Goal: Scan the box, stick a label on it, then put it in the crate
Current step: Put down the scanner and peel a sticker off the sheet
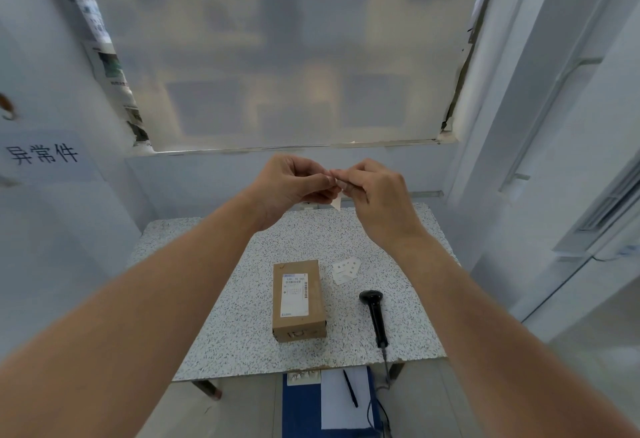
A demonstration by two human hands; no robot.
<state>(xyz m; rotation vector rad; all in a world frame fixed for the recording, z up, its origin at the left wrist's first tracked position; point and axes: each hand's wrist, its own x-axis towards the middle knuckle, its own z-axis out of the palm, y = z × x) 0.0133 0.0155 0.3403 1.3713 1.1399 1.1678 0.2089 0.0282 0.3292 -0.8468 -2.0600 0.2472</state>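
Left hand [289, 183] and right hand [375, 195], raised above the speckled worktop [242, 316], pinch a small white label [337, 202] between their fingers. Brown cardboard box [299, 300], printed shipping sticker uppermost, lies mid-worktop; loose labels [346, 270] and black scanner [375, 316] lie just right.

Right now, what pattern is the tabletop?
White with fine dark speckles, terrazzo-like; the head view shows the tabletop clearly around the box.
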